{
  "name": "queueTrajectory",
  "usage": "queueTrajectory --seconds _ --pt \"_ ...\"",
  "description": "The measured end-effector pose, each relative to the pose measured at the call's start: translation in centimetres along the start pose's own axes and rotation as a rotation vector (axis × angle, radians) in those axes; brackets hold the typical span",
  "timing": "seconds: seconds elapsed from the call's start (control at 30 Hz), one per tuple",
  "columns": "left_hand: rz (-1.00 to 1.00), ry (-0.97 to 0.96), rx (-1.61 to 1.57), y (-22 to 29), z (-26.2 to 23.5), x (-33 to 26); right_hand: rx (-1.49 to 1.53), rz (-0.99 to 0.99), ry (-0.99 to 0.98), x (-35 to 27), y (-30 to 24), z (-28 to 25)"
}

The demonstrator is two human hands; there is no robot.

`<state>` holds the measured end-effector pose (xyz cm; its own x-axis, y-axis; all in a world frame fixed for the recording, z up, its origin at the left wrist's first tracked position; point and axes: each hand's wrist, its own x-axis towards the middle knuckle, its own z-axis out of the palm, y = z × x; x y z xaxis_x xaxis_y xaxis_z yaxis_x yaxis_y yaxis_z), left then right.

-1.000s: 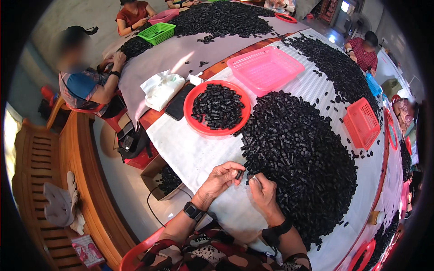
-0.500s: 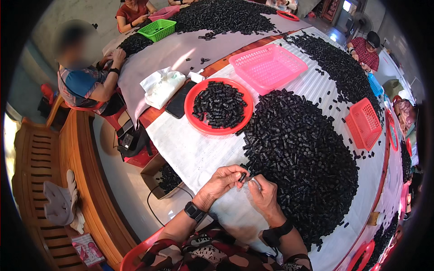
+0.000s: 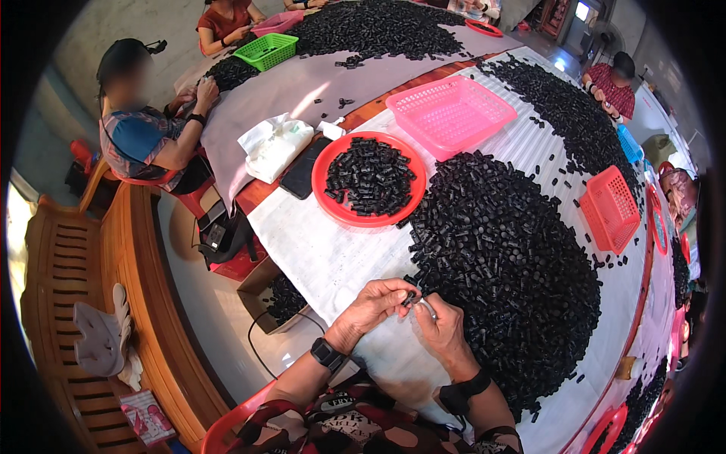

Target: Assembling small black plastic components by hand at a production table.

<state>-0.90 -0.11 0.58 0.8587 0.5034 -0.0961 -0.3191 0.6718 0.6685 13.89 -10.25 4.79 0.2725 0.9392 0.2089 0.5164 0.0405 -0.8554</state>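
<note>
My left hand [image 3: 376, 303] pinches a small black cylindrical part [image 3: 409, 297] between its fingertips, just above the white table cover. My right hand [image 3: 444, 330] meets it fingertip to fingertip and holds a thin light-coloured piece [image 3: 428, 307] against that part. Both hands hover at the near edge of a large heap of small black parts [image 3: 507, 265]. A dark watch sits on my left wrist and a dark band on my right.
A round red tray [image 3: 340, 208] with several black parts lies beyond my hands, a pink basket [image 3: 451, 113] behind it, a red basket [image 3: 611, 210] to the right. A phone [image 3: 302, 178] and white cloth [image 3: 274, 144] sit left. Other people work at the far tables.
My hands have come together from slightly apart, and the small part is now pinched between both sets of fingertips. The view has shifted a little.
</note>
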Motion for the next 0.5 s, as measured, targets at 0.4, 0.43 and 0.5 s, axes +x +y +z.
queueTrajectory --seconds 0.4,0.43,0.5 --pt "-0.012 0.038 0.027 -0.02 0.12 0.05 -0.012 0.012 -0.001 -0.01 -0.03 -0.04" --pt "-0.012 0.034 0.024 -0.03 0.09 0.06 -0.012 0.012 -0.001 -0.01 -0.02 -0.02" --pt "-0.012 0.031 0.021 -0.05 0.06 0.05 -0.007 0.007 -0.005 -0.03 0.04 0.03"
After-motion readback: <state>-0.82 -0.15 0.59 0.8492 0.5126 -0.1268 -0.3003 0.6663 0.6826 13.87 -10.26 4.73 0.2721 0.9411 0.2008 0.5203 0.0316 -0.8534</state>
